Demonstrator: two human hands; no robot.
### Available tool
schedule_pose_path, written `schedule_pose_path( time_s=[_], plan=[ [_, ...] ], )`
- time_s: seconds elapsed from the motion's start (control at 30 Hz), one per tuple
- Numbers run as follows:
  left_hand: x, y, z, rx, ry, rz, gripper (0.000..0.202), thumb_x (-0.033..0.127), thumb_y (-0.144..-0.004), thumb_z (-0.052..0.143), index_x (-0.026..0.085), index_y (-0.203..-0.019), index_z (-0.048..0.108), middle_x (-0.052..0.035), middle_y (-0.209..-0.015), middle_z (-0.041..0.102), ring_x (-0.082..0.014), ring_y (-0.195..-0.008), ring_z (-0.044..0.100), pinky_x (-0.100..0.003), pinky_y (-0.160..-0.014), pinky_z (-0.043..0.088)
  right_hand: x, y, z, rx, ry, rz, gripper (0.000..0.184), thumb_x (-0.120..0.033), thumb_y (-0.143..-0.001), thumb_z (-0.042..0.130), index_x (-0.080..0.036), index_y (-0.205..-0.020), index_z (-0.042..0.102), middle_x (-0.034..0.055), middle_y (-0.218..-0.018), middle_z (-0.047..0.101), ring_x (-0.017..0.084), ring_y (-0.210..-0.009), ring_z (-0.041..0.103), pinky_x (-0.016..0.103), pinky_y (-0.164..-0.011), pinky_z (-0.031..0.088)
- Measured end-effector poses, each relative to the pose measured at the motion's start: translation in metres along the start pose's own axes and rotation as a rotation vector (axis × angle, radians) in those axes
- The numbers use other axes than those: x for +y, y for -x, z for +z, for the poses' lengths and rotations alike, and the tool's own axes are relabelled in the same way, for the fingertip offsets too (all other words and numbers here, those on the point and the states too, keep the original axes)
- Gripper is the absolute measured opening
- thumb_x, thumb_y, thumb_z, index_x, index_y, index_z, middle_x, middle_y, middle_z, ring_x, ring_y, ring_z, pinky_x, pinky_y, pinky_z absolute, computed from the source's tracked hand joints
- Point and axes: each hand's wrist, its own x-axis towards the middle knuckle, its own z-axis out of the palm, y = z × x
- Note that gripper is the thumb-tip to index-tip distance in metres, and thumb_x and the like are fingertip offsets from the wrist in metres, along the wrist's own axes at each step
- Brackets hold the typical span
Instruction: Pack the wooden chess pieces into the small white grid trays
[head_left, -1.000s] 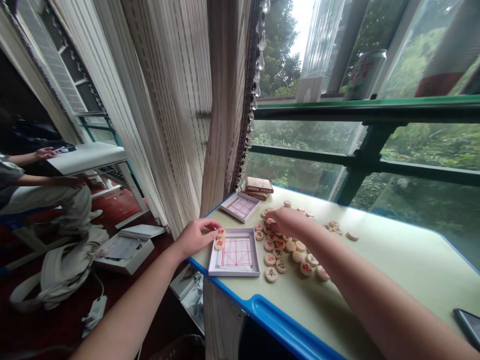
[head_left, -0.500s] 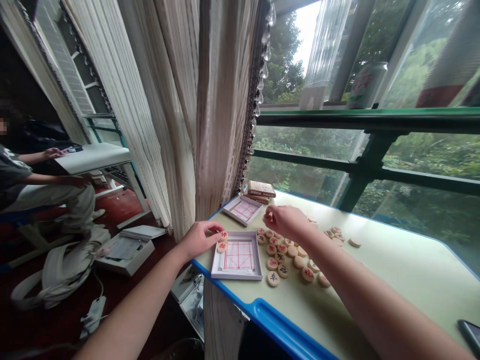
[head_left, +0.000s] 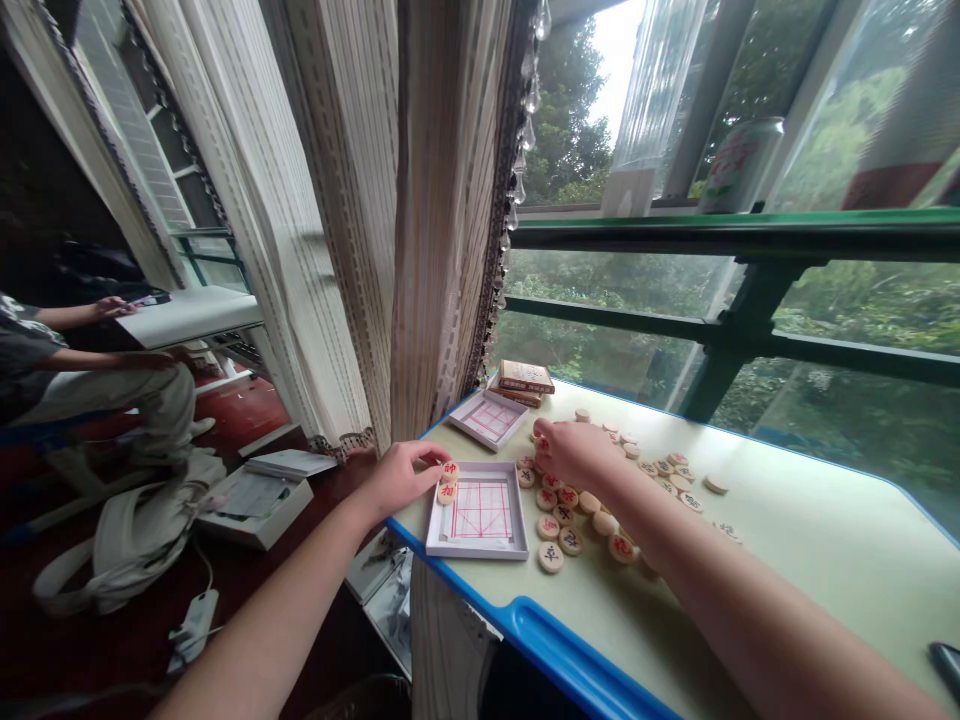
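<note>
My left hand point(head_left: 405, 478) rests at the left edge of a shallow white box point(head_left: 431, 535), with its thumb and index finger closed about a round wooden Chinese chess piece point(head_left: 450, 470) with a red character. Just below that one, a second red-marked piece point(head_left: 447, 493) lies in the box, over a red grid on the bottom. To the right of the box, my right hand point(head_left: 574, 450) hovers low over the heap of chess pieces point(head_left: 568, 497), its fingers pinched together. A piece shows at its fingertips, partly hidden. Red and black characters mark several pieces; others are blank side up.
Behind the box lie another shallow box part point(head_left: 487, 418) and a stack of small boxes point(head_left: 525, 378). A blue rim point(head_left: 577, 650) edges the table. A dark phone point(head_left: 945, 662) is at the right. To the left are a curtain point(head_left: 431, 250) and a seated person point(head_left: 97, 365).
My right hand has shifted slightly down over the heap, and more pieces show beyond its wrist. My left hand stays at the box's left edge. The whole view has shifted a little.
</note>
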Motion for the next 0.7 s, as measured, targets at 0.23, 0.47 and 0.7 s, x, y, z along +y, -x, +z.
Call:
schedule_pose_path(
  time_s=[0.23,0.47,0.7],
  plan=[
    [-0.002,0.000,0.000,0.006,-0.004,0.007,0.019,0.026,-0.072,0.060,0.017,-0.084,0.071,-0.0052,-0.090,0.073,-0.0203,-0.088,0.065,-0.031,-0.081,0.050,0.001,-0.002,0.002,-0.044,-0.051,0.015,0.025,-0.032,-0.084,0.046,-0.021,-0.099,0.062,0.0122,-0.097,0.069,0.025,-0.082,0.065,0.031,-0.063,0.043],
    [-0.004,-0.001,0.000,-0.011,-0.015,0.003,0.020,0.029,-0.073,0.059,0.017,-0.085,0.071,-0.0043,-0.091,0.073,-0.0198,-0.089,0.065,-0.030,-0.082,0.049,0.013,-0.009,0.016,-0.038,-0.070,0.010,0.030,-0.035,-0.089,0.040,-0.021,-0.100,0.064,0.0118,-0.102,0.068,0.023,-0.081,0.065,0.029,-0.061,0.043],
    [-0.003,-0.001,0.001,-0.003,-0.021,0.023,0.020,0.028,-0.073,0.058,0.017,-0.083,0.071,-0.0043,-0.089,0.073,-0.0195,-0.086,0.065,-0.030,-0.080,0.050,0.010,-0.007,0.005,0.031,-0.172,0.101,0.026,-0.033,-0.085,0.046,-0.020,-0.098,0.064,0.0109,-0.095,0.069,0.023,-0.079,0.064,0.028,-0.060,0.043]
  ],
)
